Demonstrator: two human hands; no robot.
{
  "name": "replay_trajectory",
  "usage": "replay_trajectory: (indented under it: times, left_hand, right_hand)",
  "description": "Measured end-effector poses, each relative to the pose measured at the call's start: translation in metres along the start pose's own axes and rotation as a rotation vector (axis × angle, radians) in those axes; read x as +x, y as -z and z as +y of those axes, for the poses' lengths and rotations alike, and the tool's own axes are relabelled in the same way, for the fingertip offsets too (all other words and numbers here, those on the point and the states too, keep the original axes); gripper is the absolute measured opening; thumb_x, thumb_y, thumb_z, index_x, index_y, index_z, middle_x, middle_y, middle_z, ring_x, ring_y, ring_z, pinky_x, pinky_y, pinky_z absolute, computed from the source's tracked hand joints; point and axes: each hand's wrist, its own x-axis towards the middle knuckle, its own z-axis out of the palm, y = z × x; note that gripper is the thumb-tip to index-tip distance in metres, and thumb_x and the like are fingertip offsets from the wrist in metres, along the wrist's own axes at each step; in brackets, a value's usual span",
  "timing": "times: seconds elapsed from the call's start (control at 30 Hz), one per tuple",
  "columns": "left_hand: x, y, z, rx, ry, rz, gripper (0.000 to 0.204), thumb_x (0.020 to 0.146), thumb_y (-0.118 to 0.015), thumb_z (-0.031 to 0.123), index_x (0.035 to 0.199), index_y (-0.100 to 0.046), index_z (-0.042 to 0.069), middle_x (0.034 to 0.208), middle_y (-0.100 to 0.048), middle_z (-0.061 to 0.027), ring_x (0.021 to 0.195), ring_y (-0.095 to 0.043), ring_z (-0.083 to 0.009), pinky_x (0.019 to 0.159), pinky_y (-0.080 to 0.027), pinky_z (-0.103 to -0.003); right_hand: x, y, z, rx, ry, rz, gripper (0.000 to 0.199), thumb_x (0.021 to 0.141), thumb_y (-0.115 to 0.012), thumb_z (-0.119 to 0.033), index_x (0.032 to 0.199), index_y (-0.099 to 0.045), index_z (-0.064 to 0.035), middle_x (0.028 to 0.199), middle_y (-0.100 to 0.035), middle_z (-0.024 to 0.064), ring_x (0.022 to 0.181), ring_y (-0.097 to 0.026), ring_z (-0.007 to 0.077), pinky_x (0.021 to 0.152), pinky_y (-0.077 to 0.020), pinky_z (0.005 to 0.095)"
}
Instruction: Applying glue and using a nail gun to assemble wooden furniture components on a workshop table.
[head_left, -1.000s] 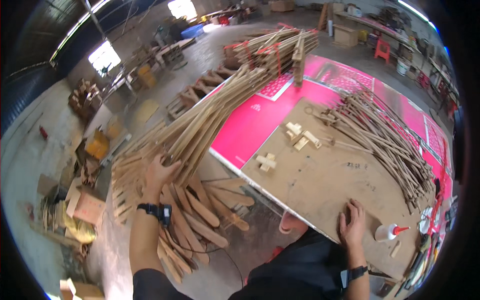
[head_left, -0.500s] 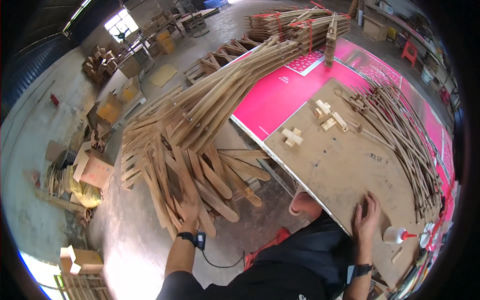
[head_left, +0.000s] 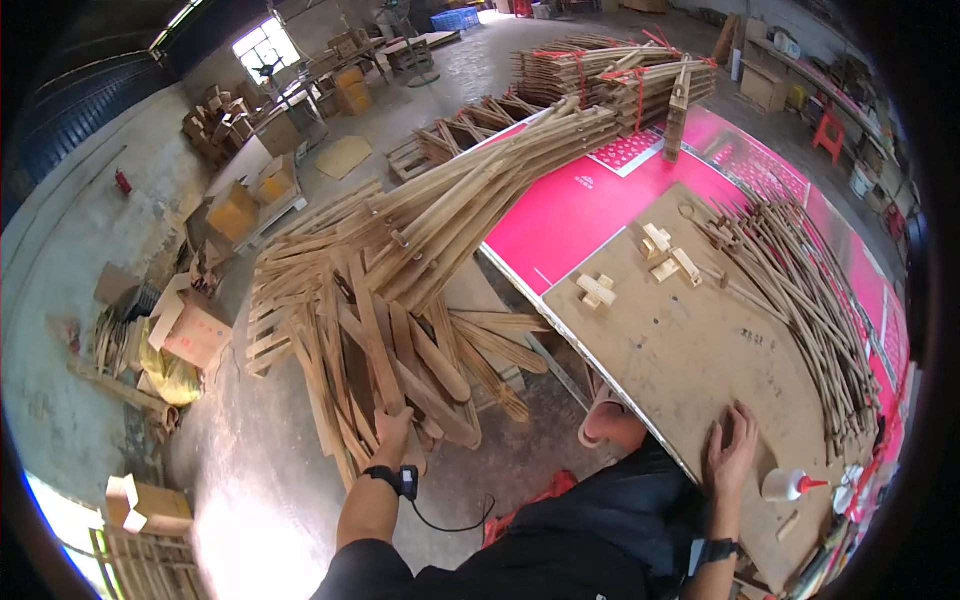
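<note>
- One flat wooden slat (head_left: 372, 345) on the floor pile, and the left hand (head_left: 392, 428) is wrapped round its near end, down at the person's left.
- Right hand (head_left: 730, 452) lies flat and open on the brown board tabletop (head_left: 690, 350), gripping nothing.
- Small wooden blocks (head_left: 597, 290) sit further up the board, thin sticks (head_left: 800, 290) heaped along its right.
- White glue bottle (head_left: 785, 485), red tip, just beside the right hand.
- Pink sheet (head_left: 570, 215) beyond; grey concrete floor (head_left: 250, 480); brown cardboard boxes (head_left: 195, 330) at left.
</note>
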Motion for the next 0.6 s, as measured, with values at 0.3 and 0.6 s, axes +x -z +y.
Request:
replay_trajectory:
  times: [0.3,0.6]
  left_hand:
    - [-0.021,-0.007,0.009,-0.079,-0.076,0.033,0.067,0.088,-0.077,0.033,0.140,-0.056,-0.005,0.126,-0.069,-0.0200,0.116,-0.068,-0.0329,0.100,-0.053,-0.042]
    - [0.024,0.021,-0.034,-0.799,-0.002,-0.255,0.045,0.102,-0.063,0.031,0.135,-0.058,0.001,0.109,-0.069,-0.0146,0.100,-0.069,-0.0284,0.087,-0.056,-0.041]
  right_hand:
    - [-0.002,0.003,0.004,0.013,-0.037,0.006,0.038,0.095,-0.070,-0.007,0.130,-0.064,0.0033,0.145,-0.059,0.0251,0.138,-0.054,0.0441,0.118,-0.0433,0.0497]
    - [-0.001,-0.007,-0.001,0.026,-0.002,-0.007,0.038,0.094,-0.070,-0.007,0.130,-0.064,0.0038,0.144,-0.060,0.0246,0.137,-0.054,0.0443,0.118,-0.0433,0.0494]
